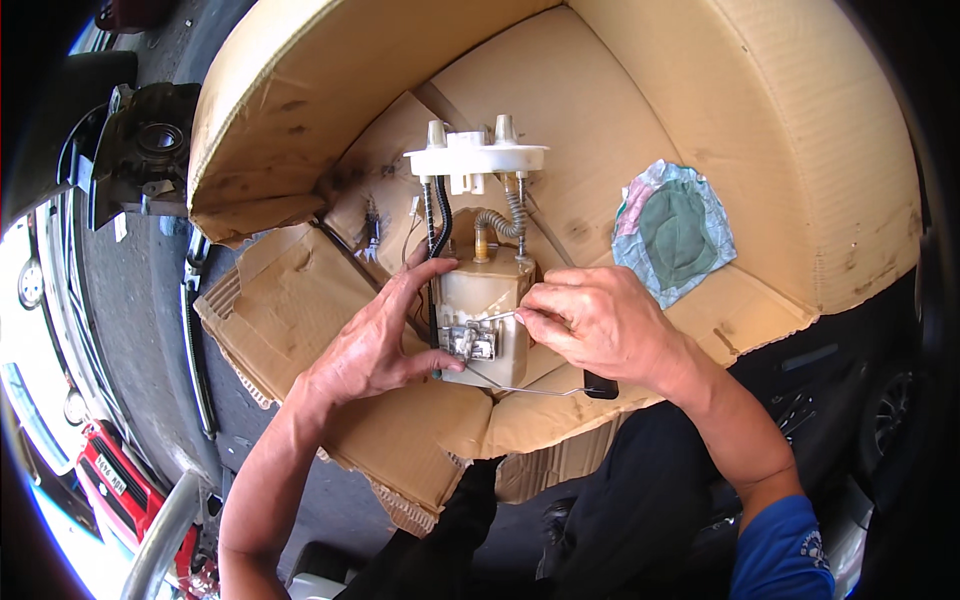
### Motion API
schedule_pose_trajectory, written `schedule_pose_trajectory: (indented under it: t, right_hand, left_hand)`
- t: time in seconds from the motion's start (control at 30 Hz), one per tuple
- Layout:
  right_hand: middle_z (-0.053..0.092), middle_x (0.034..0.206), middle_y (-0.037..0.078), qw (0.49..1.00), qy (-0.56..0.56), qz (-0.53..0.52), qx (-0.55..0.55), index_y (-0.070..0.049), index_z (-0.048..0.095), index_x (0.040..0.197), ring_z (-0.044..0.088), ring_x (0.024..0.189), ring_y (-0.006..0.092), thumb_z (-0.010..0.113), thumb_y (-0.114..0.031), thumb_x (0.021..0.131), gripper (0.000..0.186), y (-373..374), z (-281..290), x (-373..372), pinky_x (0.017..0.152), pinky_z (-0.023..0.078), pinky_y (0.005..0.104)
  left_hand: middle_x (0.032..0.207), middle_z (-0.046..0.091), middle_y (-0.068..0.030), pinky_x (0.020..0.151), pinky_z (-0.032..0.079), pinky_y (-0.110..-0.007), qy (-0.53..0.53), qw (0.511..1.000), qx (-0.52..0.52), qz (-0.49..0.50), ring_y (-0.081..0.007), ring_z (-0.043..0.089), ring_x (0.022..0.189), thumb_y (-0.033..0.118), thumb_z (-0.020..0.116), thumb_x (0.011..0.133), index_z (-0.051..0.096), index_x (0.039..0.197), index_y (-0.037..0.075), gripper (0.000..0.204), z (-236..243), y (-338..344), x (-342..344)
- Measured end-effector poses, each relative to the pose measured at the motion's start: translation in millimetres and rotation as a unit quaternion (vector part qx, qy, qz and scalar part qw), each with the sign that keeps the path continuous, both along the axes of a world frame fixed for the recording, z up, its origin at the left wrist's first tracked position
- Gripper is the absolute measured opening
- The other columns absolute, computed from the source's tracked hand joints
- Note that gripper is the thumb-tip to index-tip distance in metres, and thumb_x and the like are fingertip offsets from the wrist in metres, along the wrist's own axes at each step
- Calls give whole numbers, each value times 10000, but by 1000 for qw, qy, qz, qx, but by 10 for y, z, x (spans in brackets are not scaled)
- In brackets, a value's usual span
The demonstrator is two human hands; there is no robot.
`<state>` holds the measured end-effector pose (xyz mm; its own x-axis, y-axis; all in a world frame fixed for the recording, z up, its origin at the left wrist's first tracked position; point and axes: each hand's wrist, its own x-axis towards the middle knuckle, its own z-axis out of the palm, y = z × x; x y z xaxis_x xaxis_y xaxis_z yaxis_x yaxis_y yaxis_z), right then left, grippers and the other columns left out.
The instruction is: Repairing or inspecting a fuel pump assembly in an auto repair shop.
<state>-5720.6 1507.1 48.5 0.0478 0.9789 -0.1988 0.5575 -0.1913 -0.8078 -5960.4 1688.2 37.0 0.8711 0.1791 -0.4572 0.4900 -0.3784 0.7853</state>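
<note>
A fuel pump module (pixel 490 292) stands upright on the cardboard, its cloudy plastic canister below a white round flange (pixel 478 158). Springs, a ribbed hose (pixel 492 222) and black tubing run between the two. On the canister's front sits a level sensor (pixel 472 342), from which a bent wire arm (pixel 528 390) leads right to a black float (pixel 600 386). My left hand (pixel 375 335) grips the canister's left side, thumb low and fingers near its top. In my right hand (pixel 608 325), a thin metal pick (pixel 497 317) is pinched, its tip at the sensor's upper edge.
A large cut-open cardboard box (pixel 700 75) surrounds the work, its torn flaps toward me. A crumpled green and blue cloth (pixel 680 235) lies to the right. Small loose parts (pixel 372 232) lie left of the module. A red car (pixel 118 480) is at far lower left.
</note>
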Motion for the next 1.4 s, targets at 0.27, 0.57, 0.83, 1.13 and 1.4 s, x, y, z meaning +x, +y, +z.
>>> schedule_pose_trajectory:
  t: [0.27, 0.57, 0.83, 1.13, 1.4]
  right_hand:
    - [691, 800, 103, 1000, -16, -1, 3, -60, 733, 898, 716, 761, 332, 711, -227, 978, 186, -4, -2, -25, 679, 574, 456]
    - [681, 783, 106, 1000, -19, -4, 14, -55, 717, 865, 710, 748, 334, 715, -218, 971, 195, -12, -20, -27, 672, 571, 455]
    - [682, 777, 112, 1000, -20, -3, 16, -55, 716, 849, 712, 751, 339, 718, -224, 976, 211, -15, -8, -28, 671, 571, 460]
    - [689, 787, 115, 1000, -15, 2, 13, -50, 733, 873, 713, 751, 345, 718, -219, 974, 197, -19, -5, -19, 672, 573, 458]
    - [689, 782, 113, 1000, -12, 0, 21, -48, 732, 871, 715, 749, 343, 721, -212, 969, 191, -24, -10, 2, 660, 572, 461]
  left_hand:
    - [1663, 396, -284, 1303, 320, -513, 1, 999, -34, 19, -434, 301, 1600, 375, 958, 774, 386, 1614, 120, 1048, -16, 7, -17]
    - [1661, 401, -279, 1307, 314, -517, 9, 999, -30, 16, -422, 287, 1609, 372, 962, 771, 382, 1617, 130, 1054, 6, -5, -5]
    - [1632, 465, -184, 1290, 358, -519, 15, 1000, 9, 8, -399, 351, 1586, 374, 983, 743, 388, 1606, 92, 1086, 9, -20, 0]
    - [1644, 449, -209, 1286, 361, -518, 2, 1000, 3, 11, -406, 357, 1582, 381, 984, 735, 391, 1611, 100, 1094, -1, -21, -15]
    - [1650, 443, -220, 1290, 348, -530, 6, 1000, 18, 3, -416, 324, 1596, 376, 988, 731, 396, 1613, 103, 1098, 26, -28, 13]
